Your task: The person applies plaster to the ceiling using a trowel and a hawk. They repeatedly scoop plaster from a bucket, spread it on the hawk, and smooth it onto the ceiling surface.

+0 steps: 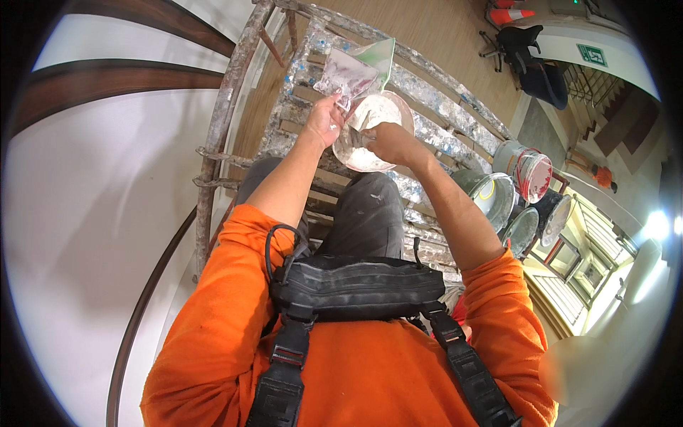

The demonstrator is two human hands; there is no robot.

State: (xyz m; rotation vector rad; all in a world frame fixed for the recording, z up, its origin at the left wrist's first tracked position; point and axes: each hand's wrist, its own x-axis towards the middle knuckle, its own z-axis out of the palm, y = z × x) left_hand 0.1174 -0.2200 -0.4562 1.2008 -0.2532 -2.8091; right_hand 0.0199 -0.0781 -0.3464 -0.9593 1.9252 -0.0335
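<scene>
My left hand (327, 119) is closed round the handle of a wide putty knife (346, 74). Its broad blade is smeared with whitish paste and points away from me. Just to the right, my right hand (390, 144) reaches over the near right rim of a round tub (364, 163). Its fingers are curled around something greyish, mostly hidden by the hand and the tub. White paste (378, 110) lies inside the tub, which sits on the slatted platform in front of my knees. A pale green and white panel (385, 60) stands behind the blade.
The platform (455, 139) has paint-splattered slats and a rail (238, 78) along its left side. Several buckets (491, 193) crowd its right end. Left is a white wall (99, 178) with dark trim. An office chair (523, 53) and traffic cone (509, 16) stand beyond; another person (601, 174) is far right.
</scene>
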